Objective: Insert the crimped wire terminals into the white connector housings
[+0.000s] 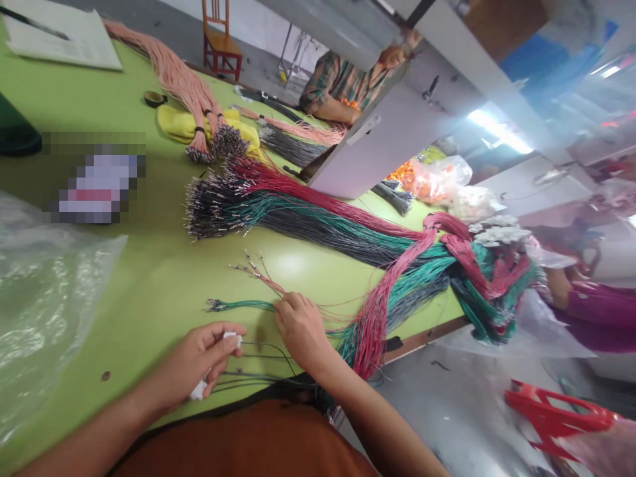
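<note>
My left hand (199, 361) is closed around small white plastic connectors (232, 338), with thin black wires (258, 377) trailing from it toward my body. My right hand (301, 328) rests on the green table (149, 285), fingers pinched on a thin green wire bundle (238, 305) next to several loose pink wires (258, 271) with metal terminals. A large bundle of red, green and grey wires (322, 212) lies just beyond, draping over the table edge.
A clear plastic bag (44, 298) lies at the left. Pink wire bundles (183, 86), a yellow cloth (183, 122) and a tape roll (154, 98) sit farther back. Another person (348, 83) works behind a grey divider (387, 132). A red crate (551, 414) is on the floor.
</note>
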A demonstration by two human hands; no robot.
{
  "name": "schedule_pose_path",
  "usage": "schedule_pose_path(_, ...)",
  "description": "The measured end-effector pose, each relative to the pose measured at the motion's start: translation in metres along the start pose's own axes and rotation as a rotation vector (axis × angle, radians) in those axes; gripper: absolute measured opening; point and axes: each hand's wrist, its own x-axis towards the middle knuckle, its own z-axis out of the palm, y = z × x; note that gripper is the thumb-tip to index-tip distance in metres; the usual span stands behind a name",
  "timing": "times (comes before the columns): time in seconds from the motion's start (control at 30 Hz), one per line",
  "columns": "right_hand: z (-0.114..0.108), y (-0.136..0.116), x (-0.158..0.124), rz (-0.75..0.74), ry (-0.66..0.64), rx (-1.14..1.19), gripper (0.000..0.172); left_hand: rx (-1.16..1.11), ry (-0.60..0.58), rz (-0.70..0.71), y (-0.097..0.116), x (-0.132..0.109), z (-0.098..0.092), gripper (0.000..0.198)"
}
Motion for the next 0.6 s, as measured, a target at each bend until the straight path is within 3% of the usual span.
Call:
schedule_pose_path(0.1, 0.009, 0.007, 0.002, -0.046, -0.004, -0.122, 0.013, 0.007, 0.0, -0.011, 0.0, 0.001, 0.0, 0.046)
schedule_pose_path(0.3, -0.001, 0.008, -0.005, 0.012, 0.116, 0.199, 0.016, 0.013, -0.046, -0.006, 0.007, -0.001, 0.001, 0.047)
schedule_pose_path(0.47, -0.015, 0.01, -0.004, 0.063, 0.029, 0.44, 0.014, 0.015, -0.053, 0.022, 0.011, -0.003, 0.002, 0.061)
schedule_pose_path(0.6, -0.018, 0.012, 0.001, 0.004, -0.005, 0.501, 0.013, 0.043, -0.062, 0.028, 0.014, -0.004, 0.002, 0.061)
